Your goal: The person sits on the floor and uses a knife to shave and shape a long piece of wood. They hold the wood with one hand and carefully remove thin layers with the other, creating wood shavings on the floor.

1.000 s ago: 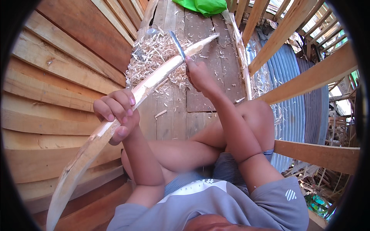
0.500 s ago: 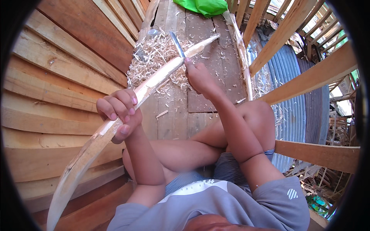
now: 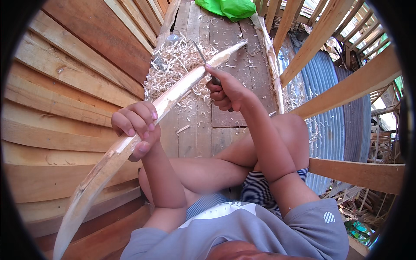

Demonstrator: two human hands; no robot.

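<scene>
Apparently mid-shaving, the curved, pale wooden pole (image 3: 175, 94), spanning eight to one o'clock, was clamped in the left grip (image 3: 138, 126), the dark-handled metal knife (image 3: 200, 52) in the right grip (image 3: 227, 90), bracing seemingly needed next.

1. A plank wall (image 3: 56, 104) lines the left side, mostly yellowish with a redder board near the top.
2. The floorboards (image 3: 186, 143) run away from the camera, brown and worn.
3. Pale curled shavings (image 3: 167, 84) lie heaped on them beside the wall, thinning toward the right.
4. A small clear container (image 3: 173, 39) sits at the heap's far edge.
5. A bright green sheet or bag (image 3: 229, 8) lies crumpled at the far end.
6. On the right stands a slatted wooden railing (image 3: 318, 41).
7. Beyond it spreads bluish corrugated metal (image 3: 327, 117), with a darker grey sheet (image 3: 353, 112) alongside.
8. Tangled sticks (image 3: 381, 141) fill the far right.
</scene>
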